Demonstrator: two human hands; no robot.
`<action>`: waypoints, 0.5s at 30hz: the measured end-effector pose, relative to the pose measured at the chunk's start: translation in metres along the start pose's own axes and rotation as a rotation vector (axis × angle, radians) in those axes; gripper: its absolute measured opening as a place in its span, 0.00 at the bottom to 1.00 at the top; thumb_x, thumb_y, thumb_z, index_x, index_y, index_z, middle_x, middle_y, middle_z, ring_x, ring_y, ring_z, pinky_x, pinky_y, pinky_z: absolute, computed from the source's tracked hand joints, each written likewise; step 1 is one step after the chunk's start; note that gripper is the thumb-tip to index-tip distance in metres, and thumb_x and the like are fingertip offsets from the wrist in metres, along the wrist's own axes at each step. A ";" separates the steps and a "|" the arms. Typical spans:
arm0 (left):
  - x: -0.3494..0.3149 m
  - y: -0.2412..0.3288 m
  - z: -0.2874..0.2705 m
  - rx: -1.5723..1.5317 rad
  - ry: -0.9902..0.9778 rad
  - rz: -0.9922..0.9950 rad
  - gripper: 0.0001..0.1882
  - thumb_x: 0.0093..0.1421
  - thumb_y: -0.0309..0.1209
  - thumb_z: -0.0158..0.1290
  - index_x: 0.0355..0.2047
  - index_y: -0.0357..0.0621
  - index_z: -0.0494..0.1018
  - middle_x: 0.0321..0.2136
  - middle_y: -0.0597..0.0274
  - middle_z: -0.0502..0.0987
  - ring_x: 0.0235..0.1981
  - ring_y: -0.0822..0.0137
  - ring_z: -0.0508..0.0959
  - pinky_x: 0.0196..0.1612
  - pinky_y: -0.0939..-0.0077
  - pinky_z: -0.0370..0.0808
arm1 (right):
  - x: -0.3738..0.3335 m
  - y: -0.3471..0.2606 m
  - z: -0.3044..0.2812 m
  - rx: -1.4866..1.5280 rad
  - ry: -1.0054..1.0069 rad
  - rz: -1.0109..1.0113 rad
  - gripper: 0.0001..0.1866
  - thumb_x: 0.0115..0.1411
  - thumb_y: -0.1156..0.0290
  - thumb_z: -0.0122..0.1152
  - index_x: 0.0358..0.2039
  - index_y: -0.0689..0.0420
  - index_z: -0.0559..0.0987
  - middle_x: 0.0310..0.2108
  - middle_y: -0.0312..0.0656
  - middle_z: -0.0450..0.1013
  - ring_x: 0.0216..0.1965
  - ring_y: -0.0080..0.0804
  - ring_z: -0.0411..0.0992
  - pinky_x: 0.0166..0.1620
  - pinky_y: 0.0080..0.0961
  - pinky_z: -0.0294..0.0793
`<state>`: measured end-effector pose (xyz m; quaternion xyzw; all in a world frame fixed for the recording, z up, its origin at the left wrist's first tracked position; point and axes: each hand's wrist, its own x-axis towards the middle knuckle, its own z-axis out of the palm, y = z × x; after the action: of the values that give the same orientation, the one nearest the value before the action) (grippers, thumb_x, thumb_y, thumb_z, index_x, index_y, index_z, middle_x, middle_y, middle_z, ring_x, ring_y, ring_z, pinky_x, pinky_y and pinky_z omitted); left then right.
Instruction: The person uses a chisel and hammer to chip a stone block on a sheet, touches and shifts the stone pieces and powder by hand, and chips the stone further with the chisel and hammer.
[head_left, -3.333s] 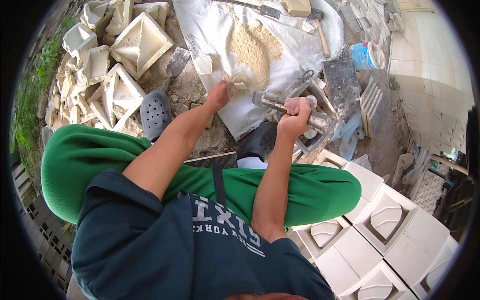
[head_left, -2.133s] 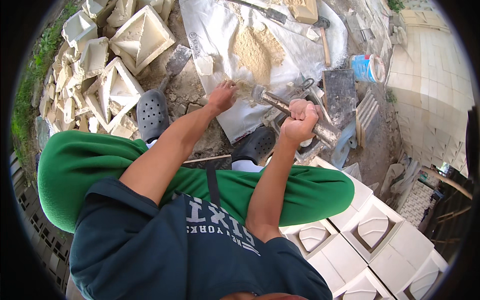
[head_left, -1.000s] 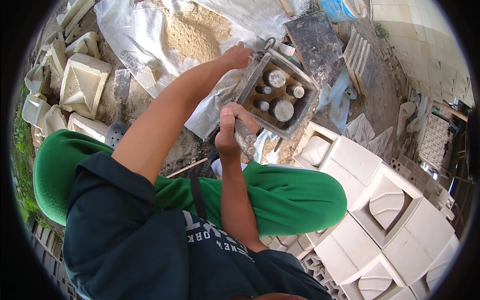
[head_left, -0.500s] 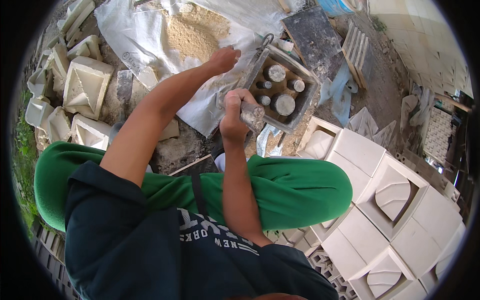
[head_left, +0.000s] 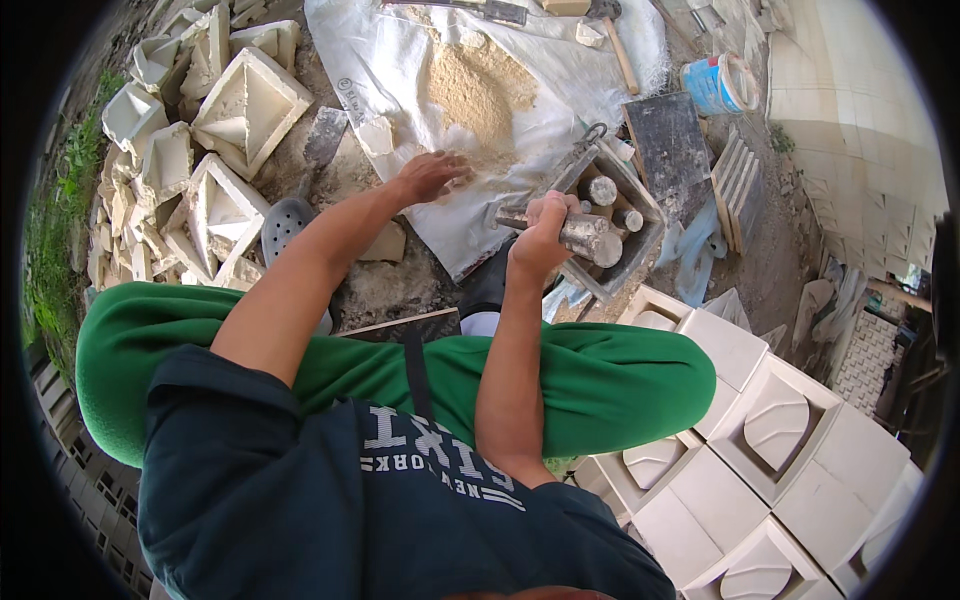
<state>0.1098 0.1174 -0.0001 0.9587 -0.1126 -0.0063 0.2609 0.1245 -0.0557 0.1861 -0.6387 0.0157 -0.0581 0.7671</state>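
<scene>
My left hand [head_left: 437, 177] hangs open over the near part of a white plastic sheet [head_left: 395, 75], its fingers stretched out and nothing in them. Beyond it lies a heap of tan sand-like powder [head_left: 470, 100]. My right hand [head_left: 543, 232] is wrapped round a thick grey round bar [head_left: 590, 238], its narrower end pointing left. The bar is over the near left side of a grey box mould [head_left: 650, 240], hiding part of it. Several grey cylinders [head_left: 598, 190] stand inside that mould. Whether the bar touches them I cannot tell.
Broken white cast blocks [head_left: 250, 110] pile up at left. Cream blocks with recessed faces [head_left: 775, 430] fill the lower right. Beyond the mould are a dark board [head_left: 672, 145], a slatted wooden piece [head_left: 730, 190] and a blue-white bucket [head_left: 715, 85]. A wooden-handled tool [head_left: 622, 55] lies on the sheet.
The view has shifted. My left hand has opened from a closed shape and moved left, away from the mould. My right hand has brought the round bar closer over the mould.
</scene>
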 end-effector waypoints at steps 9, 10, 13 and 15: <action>-0.030 0.001 -0.026 0.218 -0.161 -0.285 0.27 0.49 0.30 0.53 0.52 0.56 0.68 0.44 0.56 0.70 0.45 0.54 0.72 0.44 0.62 0.72 | -0.002 -0.025 0.005 0.163 -0.036 0.033 0.09 0.53 0.75 0.48 0.17 0.57 0.63 0.13 0.30 0.57 0.15 0.16 0.51 0.20 0.18 0.50; -0.030 0.000 -0.023 0.215 -0.159 -0.291 0.27 0.49 0.30 0.53 0.52 0.56 0.68 0.44 0.56 0.70 0.45 0.54 0.72 0.44 0.62 0.72 | 0.000 -0.030 0.005 0.168 -0.037 0.025 0.10 0.52 0.76 0.46 0.16 0.55 0.60 0.12 0.30 0.54 0.15 0.17 0.50 0.20 0.18 0.49; -0.028 -0.004 -0.015 0.137 -0.064 -0.353 0.26 0.49 0.30 0.52 0.52 0.54 0.67 0.47 0.57 0.68 0.46 0.55 0.71 0.46 0.63 0.71 | 0.004 -0.038 0.009 0.383 -0.204 -0.030 0.12 0.52 0.76 0.45 0.15 0.55 0.57 0.11 0.30 0.52 0.14 0.18 0.49 0.20 0.19 0.49; -0.021 0.002 -0.004 -0.030 0.068 -0.236 0.26 0.51 0.28 0.50 0.52 0.53 0.66 0.48 0.58 0.69 0.48 0.56 0.70 0.48 0.65 0.70 | 0.002 -0.046 0.018 0.355 -0.239 -0.050 0.13 0.51 0.76 0.44 0.14 0.54 0.55 0.11 0.31 0.51 0.14 0.20 0.48 0.20 0.20 0.50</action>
<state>0.0892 0.1226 0.0034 0.9610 0.0098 -0.0060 0.2762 0.1254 -0.0463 0.2347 -0.4962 -0.1018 -0.0026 0.8622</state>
